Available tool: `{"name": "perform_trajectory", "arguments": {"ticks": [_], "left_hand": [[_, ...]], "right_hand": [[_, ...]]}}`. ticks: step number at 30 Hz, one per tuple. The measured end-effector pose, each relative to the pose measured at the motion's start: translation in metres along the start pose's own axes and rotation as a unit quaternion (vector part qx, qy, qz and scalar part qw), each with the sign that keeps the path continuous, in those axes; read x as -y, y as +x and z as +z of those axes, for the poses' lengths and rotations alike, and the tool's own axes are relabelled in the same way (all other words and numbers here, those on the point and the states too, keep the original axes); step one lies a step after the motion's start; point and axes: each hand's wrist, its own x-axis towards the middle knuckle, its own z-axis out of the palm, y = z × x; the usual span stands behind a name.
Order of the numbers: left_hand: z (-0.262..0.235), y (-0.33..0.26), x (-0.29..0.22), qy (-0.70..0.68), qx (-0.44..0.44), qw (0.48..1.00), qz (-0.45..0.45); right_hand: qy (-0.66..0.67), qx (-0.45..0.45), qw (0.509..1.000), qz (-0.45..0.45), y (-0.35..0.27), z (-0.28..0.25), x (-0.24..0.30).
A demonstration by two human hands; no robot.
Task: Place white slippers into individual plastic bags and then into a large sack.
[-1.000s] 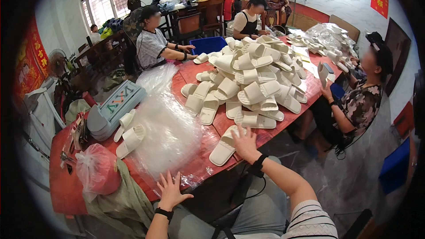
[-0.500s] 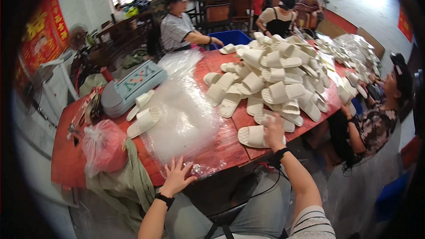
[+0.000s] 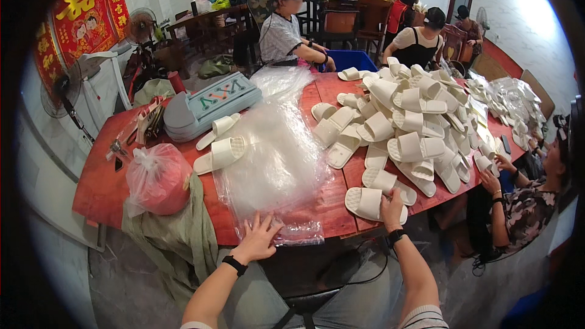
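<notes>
My left hand point(image 3: 258, 239) lies with its fingers spread on the near edge of a stack of clear plastic bags point(image 3: 274, 167). At the table's front edge my right hand point(image 3: 393, 212) grips a cream slipper point(image 3: 364, 202) by its strap side, thumb and fingers closed on it; the sole rests on the table. Just behind it is another slipper point(image 3: 381, 181), part of a big heap of slippers point(image 3: 417, 109). Two more slippers, one nearer point(image 3: 221, 155) and one farther point(image 3: 217, 131), lie left of the bags.
On the red table point(image 3: 106, 192) stand a grey-blue case point(image 3: 210, 105) and a tied bag of pink stuff point(image 3: 159, 180); green cloth point(image 3: 173, 231) hangs over the edge. A blue bin point(image 3: 352, 61) is beyond the heap. Co-workers sit behind and at right, one handling slippers.
The view has shifted, so the table sits further right and more of the room shows. My left hand has come down onto the bags' near edge. My right hand stays at the same slipper.
</notes>
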Motion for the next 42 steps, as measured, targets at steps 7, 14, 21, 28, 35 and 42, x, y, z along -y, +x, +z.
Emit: {"name": "perform_trajectory", "arguments": {"ticks": [7,14,21,28,35,42], "left_hand": [[-0.001,0.000,0.037,-0.181,0.004,0.983,-0.008],[-0.009,0.005,0.027,-0.055,0.005,0.998,0.036],[-0.002,0.009,0.025,-0.071,-0.053,0.994,0.068],[0.010,0.020,0.033,-0.094,-0.144,0.981,0.090],[-0.022,0.032,0.017,0.006,-0.241,0.970,0.043],[-0.016,0.045,0.010,-0.121,-0.129,0.984,0.011]], "right_hand": [[0.040,0.123,0.981,-0.143,-0.005,-0.015,-0.020],[-0.094,0.276,0.949,-0.120,0.003,-0.018,-0.010],[-0.069,0.254,0.958,-0.110,-0.013,-0.004,0.008],[0.191,-0.005,0.974,-0.123,-0.001,-0.076,0.014],[0.236,0.063,0.970,-0.003,0.005,-0.167,0.042],[0.301,0.414,0.841,-0.173,-0.053,-0.116,0.160]]}}
